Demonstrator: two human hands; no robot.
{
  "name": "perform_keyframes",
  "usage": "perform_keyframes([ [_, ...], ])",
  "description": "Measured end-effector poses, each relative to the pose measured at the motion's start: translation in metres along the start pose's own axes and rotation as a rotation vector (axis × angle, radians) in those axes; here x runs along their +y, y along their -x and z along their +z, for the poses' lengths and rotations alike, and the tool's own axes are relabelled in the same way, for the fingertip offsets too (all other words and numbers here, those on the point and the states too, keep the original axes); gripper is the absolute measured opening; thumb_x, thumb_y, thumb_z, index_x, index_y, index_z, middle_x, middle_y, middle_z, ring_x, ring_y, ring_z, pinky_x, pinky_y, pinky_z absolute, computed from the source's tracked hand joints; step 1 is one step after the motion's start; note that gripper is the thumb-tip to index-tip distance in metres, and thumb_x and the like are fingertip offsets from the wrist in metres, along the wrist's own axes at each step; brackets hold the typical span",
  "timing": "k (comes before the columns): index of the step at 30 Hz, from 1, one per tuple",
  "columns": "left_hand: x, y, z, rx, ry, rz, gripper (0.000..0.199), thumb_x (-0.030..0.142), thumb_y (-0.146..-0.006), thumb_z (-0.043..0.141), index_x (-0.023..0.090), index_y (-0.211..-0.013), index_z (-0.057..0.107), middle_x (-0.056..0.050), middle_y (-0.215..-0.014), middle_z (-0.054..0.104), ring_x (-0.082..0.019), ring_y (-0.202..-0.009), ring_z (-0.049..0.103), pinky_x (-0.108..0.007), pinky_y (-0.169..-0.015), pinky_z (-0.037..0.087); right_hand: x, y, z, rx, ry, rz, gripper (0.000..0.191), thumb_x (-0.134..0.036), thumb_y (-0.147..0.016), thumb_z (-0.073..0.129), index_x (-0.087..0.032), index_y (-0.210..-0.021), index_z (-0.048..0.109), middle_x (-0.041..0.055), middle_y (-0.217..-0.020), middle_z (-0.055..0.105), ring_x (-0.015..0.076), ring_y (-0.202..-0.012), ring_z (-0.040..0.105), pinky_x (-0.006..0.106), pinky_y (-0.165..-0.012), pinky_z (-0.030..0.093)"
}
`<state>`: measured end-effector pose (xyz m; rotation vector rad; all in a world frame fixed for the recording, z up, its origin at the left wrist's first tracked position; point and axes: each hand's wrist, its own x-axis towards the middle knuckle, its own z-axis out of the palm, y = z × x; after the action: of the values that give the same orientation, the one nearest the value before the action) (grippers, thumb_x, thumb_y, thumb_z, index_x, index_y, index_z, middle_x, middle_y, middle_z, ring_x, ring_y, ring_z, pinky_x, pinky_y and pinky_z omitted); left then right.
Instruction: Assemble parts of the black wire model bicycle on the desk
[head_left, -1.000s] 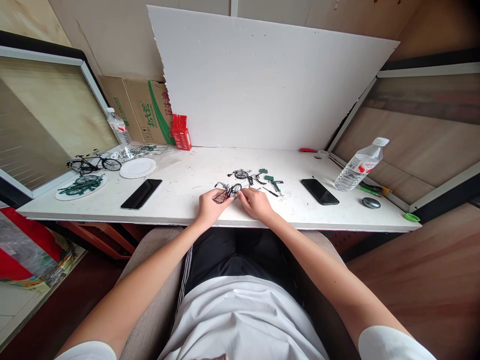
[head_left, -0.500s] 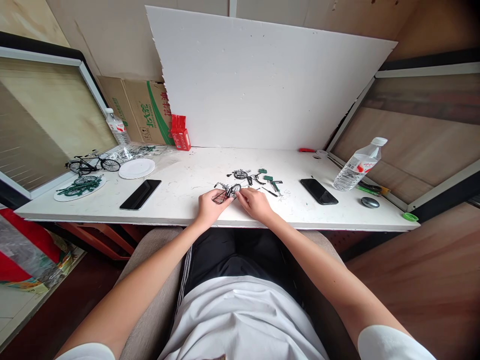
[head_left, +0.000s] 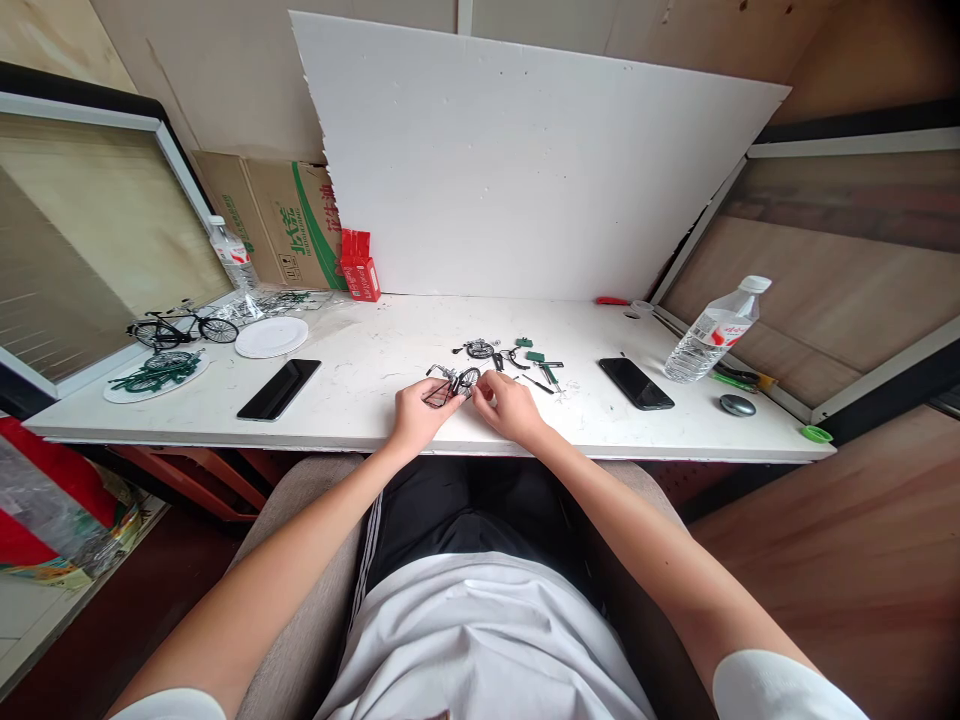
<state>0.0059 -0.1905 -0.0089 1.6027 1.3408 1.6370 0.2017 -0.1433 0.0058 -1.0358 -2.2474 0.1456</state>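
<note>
My left hand [head_left: 421, 410] is closed on a small black model bicycle frame [head_left: 441, 390] near the table's front edge. A spoked wheel [head_left: 468, 381] shows at the right end of that model. Close beside the wheel is my right hand [head_left: 504, 402], its thumb and fingers pinched together; what they hold, if anything, is too small to make out. Just behind my hands lie another black wheel [head_left: 480, 348], thin black parts and green pieces [head_left: 535, 356].
Phones [head_left: 279, 389] [head_left: 636, 383] lie either side. At left stand a finished model bicycle [head_left: 182, 328], white discs [head_left: 271, 338] and a bottle [head_left: 234, 255]. A water bottle [head_left: 716, 332] and a grey oval object [head_left: 737, 405] are at right. A white board [head_left: 525, 170] stands behind.
The fingers of my right hand have shifted slightly beside the wheel. My left hand keeps its grip on the model, and the view has moved a little.
</note>
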Motion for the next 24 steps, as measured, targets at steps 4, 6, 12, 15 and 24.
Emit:
perform_keyframes([
  [4,0.0012,0.0006,0.0002,-0.009,-0.004,-0.008,0.029,0.039,-0.078,0.088,0.016,-0.092,0.078,-0.009,-0.09,0.081,-0.023,-0.083,0.077,-0.033,-0.079,0.063,0.0032,-0.0007,0.0027,-0.018,0.058,-0.01,0.03,-0.037,-0.11,0.045,-0.022,-0.087,0.058,0.0047,-0.081,0.065,0.0173,-0.067,0.054,0.029,-0.062,0.032],
  [6,0.0015,0.0006,0.0002,-0.012,-0.001,-0.008,0.03,0.04,-0.078,0.088,0.016,-0.093,0.078,-0.009,-0.09,0.081,-0.023,-0.083,0.077,-0.033,-0.08,0.063,0.0038,-0.001,0.0032,-0.024,0.074,-0.014,0.036,-0.039,-0.112,0.042,-0.022,-0.084,0.058,0.0044,-0.078,0.063,0.0171,-0.066,0.053,0.03,-0.062,0.032],
  [12,-0.0006,0.0,0.0001,-0.022,0.015,-0.016,0.03,0.04,-0.077,0.088,0.016,-0.094,0.078,-0.01,-0.092,0.081,-0.024,-0.085,0.077,-0.033,-0.081,0.063,0.0011,-0.0003,0.0004,-0.027,0.062,-0.013,0.039,-0.04,-0.112,0.041,-0.021,-0.085,0.06,0.005,-0.08,0.066,0.0175,-0.07,0.056,0.03,-0.063,0.033],
  [15,-0.0001,0.0005,0.0001,-0.018,0.009,-0.015,0.03,0.039,-0.078,0.088,0.016,-0.094,0.078,-0.01,-0.092,0.081,-0.024,-0.085,0.077,-0.033,-0.081,0.063,-0.0009,0.0001,-0.0014,-0.031,0.028,-0.002,0.029,-0.04,-0.11,0.048,-0.021,-0.094,0.062,0.0051,-0.085,0.07,0.0176,-0.072,0.059,0.029,-0.063,0.034],
  [24,0.005,0.0015,-0.0006,-0.012,-0.017,0.003,0.028,0.039,-0.078,0.087,0.017,-0.092,0.077,-0.009,-0.089,0.081,-0.023,-0.083,0.077,-0.033,-0.08,0.064,0.0017,-0.0007,0.0017,-0.049,0.046,0.001,0.027,-0.037,-0.111,0.047,-0.021,-0.096,0.063,0.0055,-0.085,0.069,0.0177,-0.07,0.058,0.029,-0.063,0.035],
])
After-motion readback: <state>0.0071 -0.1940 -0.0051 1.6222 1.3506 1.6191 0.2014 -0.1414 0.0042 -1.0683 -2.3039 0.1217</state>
